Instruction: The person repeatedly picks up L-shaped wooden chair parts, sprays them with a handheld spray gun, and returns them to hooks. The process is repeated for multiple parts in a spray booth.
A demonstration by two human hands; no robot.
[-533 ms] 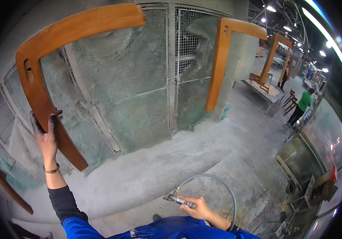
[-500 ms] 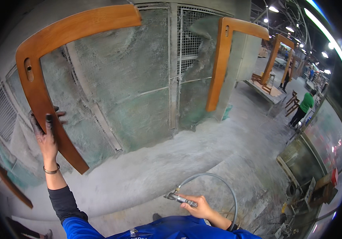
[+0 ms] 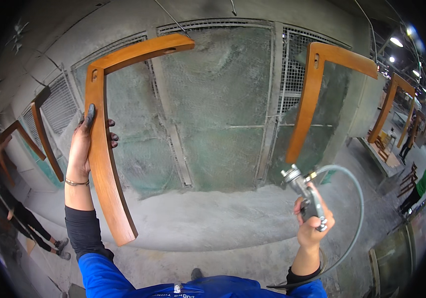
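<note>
My left hand grips the long leg of an orange-brown, L-shaped wooden furniture part. The part hangs by a wire, its short arm up and to the right, with a slot near the corner. My fingers wrap behind the leg, stained dark at the tips. In my right hand is a metal spray gun, its nozzle toward the upper left. A grey hose loops from the gun down to my right forearm.
A similar wooden part hangs to the right, others at far left. Behind stands a dusty green filter wall. A person in dark clothes stands at left; one in green is far right, near a low table.
My right hand has raised the spray gun up and to the right. The wooden part has turned, and my left hand grips it higher in view. The view has swung left.
</note>
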